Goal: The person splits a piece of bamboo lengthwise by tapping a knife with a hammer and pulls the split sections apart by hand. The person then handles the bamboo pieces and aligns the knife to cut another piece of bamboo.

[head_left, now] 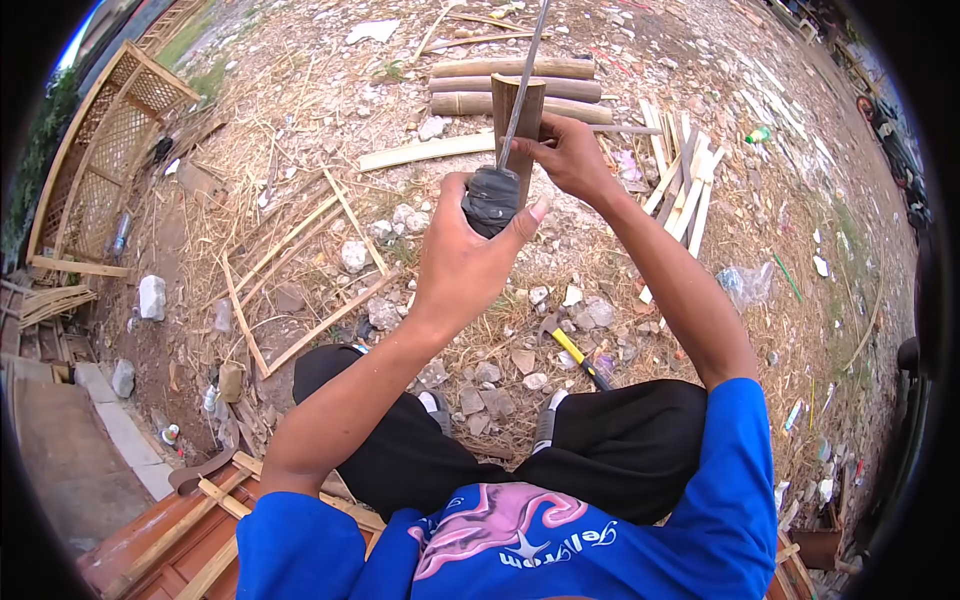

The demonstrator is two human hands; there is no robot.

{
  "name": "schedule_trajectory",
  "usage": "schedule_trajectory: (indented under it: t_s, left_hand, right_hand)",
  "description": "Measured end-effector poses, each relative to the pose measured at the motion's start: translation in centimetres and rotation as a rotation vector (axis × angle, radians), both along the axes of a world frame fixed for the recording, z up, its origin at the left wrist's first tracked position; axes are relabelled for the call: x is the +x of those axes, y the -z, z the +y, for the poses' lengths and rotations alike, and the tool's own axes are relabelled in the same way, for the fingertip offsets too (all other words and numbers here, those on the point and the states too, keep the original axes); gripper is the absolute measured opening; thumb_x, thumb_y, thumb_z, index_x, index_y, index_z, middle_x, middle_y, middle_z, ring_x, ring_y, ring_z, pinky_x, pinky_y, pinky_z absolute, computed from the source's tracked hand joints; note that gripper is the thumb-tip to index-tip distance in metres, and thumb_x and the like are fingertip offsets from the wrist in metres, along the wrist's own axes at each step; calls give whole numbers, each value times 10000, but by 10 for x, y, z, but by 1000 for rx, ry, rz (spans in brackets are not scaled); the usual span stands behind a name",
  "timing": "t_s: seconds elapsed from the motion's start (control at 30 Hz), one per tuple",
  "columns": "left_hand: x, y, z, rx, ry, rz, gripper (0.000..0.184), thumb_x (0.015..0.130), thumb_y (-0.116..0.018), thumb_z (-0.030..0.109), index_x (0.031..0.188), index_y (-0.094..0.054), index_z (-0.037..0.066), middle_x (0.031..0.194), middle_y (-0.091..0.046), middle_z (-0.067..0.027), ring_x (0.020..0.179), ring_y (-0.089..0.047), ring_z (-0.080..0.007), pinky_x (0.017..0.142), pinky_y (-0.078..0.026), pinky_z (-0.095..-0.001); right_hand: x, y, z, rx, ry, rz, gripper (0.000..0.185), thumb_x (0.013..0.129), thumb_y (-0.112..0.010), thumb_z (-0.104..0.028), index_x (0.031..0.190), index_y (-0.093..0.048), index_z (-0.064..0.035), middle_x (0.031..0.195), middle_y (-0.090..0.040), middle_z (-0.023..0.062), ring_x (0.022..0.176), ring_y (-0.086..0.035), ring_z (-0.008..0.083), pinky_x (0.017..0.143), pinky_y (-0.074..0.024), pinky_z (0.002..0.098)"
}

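I've got the left hand (464, 248) gripping the wrapped handle (490, 203) — long blade (521, 95) slanting up across the upright bamboo piece (534, 102) — and the right hand (574, 158), fingers clasping the bamboo's right edge.

- The dirt ground (320, 62) is strewn with stones (354, 256) and dry straw (285, 165).
- A latticed wooden frame (100, 160) is seen at far left, beside green grass (211, 82).
- Everything is lit by daylight.

Left grip (466, 252) around black handle (491, 198)
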State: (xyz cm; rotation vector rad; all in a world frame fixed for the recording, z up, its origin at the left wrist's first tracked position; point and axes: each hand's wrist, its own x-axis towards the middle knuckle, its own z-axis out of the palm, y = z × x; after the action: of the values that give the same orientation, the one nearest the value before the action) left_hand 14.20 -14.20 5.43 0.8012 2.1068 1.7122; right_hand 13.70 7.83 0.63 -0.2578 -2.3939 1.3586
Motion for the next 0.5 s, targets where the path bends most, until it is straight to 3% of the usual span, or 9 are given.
schedule_trajectory:
  t_s: [0.17,0.5]
  left_hand:
    - [4,1,6,102,-22,-14,492,881,-777,362,1075,-517,-7,830,-604,-32,729,-557,-95,652,-479,-278]
    - [2,1,6,49,-10,-25,486,881,-775,377,1043,-505,6,819,-588,-21,718,-549,-92,646,-472,-273]
  right_hand:
    - [3,-3,-1,17,4,-2,320,890,-757,-233,1130,-715,-25,1023,-748,96,908,-681,144,834,-539,332]
    - [5,-3,-1,49,18,11,354,882,-762,-300,1123,-726,-43,1013,-753,89,915,-685,153,830,-522,330]
